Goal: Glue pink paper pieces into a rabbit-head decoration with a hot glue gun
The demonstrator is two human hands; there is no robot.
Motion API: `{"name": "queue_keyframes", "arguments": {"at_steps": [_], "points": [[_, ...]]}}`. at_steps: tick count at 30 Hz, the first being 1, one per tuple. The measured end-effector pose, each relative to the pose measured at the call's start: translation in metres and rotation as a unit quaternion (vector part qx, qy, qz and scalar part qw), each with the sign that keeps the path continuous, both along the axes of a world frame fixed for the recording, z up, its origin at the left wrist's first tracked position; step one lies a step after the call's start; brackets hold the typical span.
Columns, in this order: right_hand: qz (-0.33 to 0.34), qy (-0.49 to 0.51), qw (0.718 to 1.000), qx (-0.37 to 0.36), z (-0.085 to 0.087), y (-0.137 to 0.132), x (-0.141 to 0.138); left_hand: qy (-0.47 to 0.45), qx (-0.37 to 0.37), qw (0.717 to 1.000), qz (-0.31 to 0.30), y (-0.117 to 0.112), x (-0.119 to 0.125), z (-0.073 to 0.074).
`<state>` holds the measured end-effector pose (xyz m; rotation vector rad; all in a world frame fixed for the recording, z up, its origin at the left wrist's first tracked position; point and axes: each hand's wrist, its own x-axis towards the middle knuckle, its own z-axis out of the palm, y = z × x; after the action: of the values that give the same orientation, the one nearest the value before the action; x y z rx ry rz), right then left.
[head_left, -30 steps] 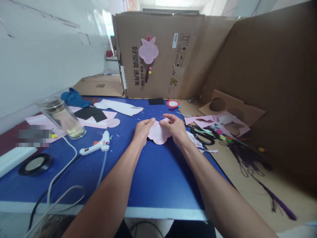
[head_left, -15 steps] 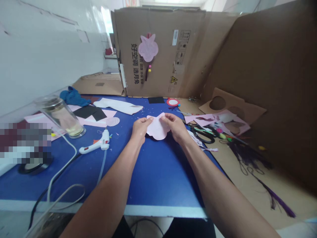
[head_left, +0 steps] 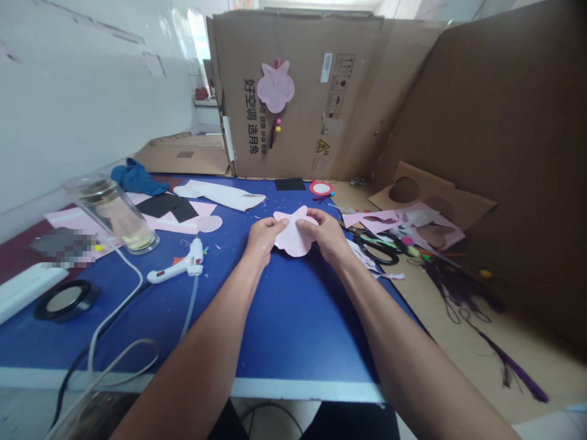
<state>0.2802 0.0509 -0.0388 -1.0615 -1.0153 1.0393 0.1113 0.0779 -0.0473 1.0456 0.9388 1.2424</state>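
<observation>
Between both hands, above the blue table, is a pink paper cutout (head_left: 296,239) with a scalloped lower edge and two pointed tips on top. My left hand (head_left: 262,238) pinches its left edge, thumb on the front face. On the other side my right hand (head_left: 328,235) grips the right edge, its thumb pressing near the upper middle. Fingers behind the paper are hidden. A similar pink cutout (head_left: 276,88) hangs on the cardboard wall, with pink and yellow beads below it. Left of my hands lies a white glue gun (head_left: 181,266).
Black-handled scissors (head_left: 378,247) and pink paper scraps (head_left: 443,229) lie to the right, near purple tassels (head_left: 513,366). On the left stand a glass cup (head_left: 123,220) and a roll of black tape (head_left: 66,300), with cables running to the table edge. A cardboard panel (head_left: 495,134) walls the right side.
My right thumb has slid slightly left and down over the front of the paper cutout. Both hands keep hold of it in nearly the same place.
</observation>
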Motion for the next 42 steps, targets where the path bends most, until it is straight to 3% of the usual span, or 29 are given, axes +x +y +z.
{"name": "queue_keyframes", "arguments": {"at_steps": [20, 42], "points": [[-0.058, 0.026, 0.998, 0.009, -0.001, 0.006, 0.008, 0.006, -0.005, 1.000, -0.027, -0.007, 0.002, 0.009], [-0.088, 0.032, 0.995, 0.026, 0.004, 0.004, 0.010, 0.011, -0.003, 0.998, -0.060, -0.010, 0.009, 0.007]]}}
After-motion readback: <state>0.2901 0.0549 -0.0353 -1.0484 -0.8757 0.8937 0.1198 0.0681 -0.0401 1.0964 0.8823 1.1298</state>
